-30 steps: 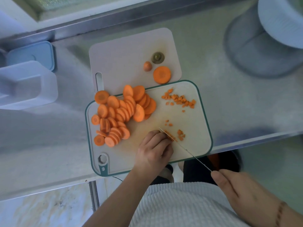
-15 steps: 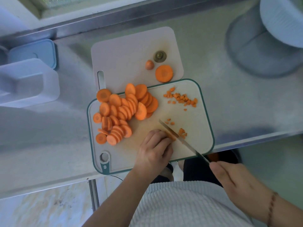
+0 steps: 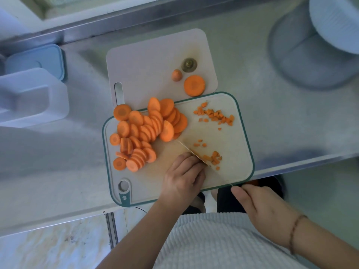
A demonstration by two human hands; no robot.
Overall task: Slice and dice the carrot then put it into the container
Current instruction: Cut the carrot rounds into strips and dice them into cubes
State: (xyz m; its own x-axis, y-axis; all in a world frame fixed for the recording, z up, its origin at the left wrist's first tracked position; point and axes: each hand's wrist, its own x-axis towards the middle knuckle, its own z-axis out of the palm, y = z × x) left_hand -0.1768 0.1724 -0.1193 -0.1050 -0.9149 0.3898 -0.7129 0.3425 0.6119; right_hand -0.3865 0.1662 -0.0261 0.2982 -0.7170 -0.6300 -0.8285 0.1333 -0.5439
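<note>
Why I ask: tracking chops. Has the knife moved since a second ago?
Yes: the knife slid away from the person across the cutting board, tip nearer the carrot slices.

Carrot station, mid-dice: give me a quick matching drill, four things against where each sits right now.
Things:
1. carrot slices
2. diced carrot
3. carrot ends
4. container

Places:
A. on the plain board behind
B. far right corner of the green-rimmed board
C. on the counter, left of both boards
D. heaped on the green-rimmed board's left half

Pairs: 1-D, 2-B, 3-A, 4-C
</note>
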